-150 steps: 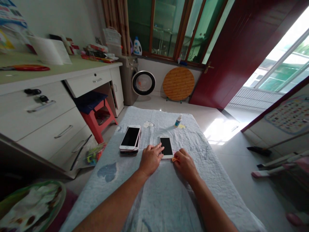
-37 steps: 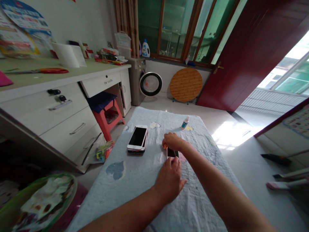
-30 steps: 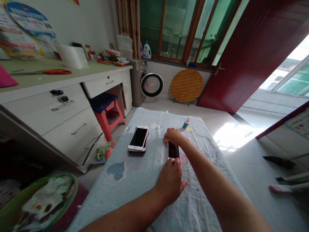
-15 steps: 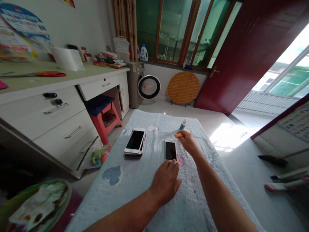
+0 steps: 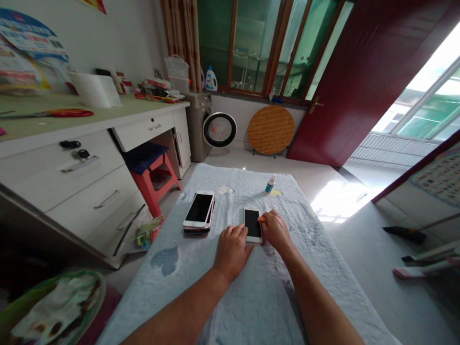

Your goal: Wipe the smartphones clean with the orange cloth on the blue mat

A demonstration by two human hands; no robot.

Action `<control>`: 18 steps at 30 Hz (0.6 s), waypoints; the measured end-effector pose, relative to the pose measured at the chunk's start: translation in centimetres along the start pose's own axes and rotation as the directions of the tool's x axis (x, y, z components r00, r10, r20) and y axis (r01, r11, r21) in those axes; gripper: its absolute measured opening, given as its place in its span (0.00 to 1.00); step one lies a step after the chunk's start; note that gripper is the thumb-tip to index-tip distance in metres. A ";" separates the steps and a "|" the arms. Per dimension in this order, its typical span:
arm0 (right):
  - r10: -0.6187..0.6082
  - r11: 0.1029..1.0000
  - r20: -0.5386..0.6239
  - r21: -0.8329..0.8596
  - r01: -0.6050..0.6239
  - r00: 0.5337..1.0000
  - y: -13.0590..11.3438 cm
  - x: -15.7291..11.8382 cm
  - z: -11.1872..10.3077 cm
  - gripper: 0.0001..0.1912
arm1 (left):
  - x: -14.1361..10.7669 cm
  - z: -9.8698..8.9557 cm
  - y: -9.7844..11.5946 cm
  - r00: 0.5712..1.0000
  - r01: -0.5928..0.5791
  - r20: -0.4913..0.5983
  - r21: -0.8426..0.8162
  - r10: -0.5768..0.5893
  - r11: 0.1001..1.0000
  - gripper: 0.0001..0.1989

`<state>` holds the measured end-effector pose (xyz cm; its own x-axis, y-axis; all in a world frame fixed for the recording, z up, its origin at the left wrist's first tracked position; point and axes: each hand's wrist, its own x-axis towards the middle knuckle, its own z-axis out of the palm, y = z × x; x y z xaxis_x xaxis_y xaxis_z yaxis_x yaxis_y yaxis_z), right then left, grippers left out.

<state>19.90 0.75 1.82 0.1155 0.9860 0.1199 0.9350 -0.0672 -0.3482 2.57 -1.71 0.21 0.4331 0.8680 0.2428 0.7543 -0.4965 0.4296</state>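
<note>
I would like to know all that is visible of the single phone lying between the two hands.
The single phone is thin, with a white front frame, rounded corners and a dark, apparently unlit screen that looks like glass. It lies flat, screen up, on the pale blue cloth, right of the phone stack and nearer the person than the small bottle. The left hand touches its left edge; the right hand, pinching an orange piece, is at its right edge.

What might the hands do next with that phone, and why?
Probably draw the orange cloth along the phone: the right hand pinches it at the phone's right edge, while the left hand rests against the opposite side.
</note>
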 end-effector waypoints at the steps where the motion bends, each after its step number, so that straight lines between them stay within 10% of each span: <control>1: -0.022 1.000 0.023 0.000 0.022 0.999 0.0 -0.1 -0.1 0.09 | 0.1 0.1 -0.1 1.000 -0.007 -0.008 0.000 0.007 1.000 0.18; 10: -0.395 0.913 0.309 0.231 0.335 0.865 -1.4 -1.3 -2.3 0.06 | 0.7 0.2 -1.1 0.999 -0.042 -0.032 -0.026 0.041 0.999 0.12; 18: -0.241 0.969 0.127 0.085 0.231 0.962 -0.2 2.1 -0.4 0.09 | 1.2 -0.2 -1.5 0.992 -0.126 0.012 -0.010 0.126 0.992 0.12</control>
<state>20.08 2.81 2.53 -0.1566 0.9843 0.0808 0.9042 0.1758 -0.3892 1.90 0.03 0.02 0.5305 0.7985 0.2846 0.6886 -0.6017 0.4046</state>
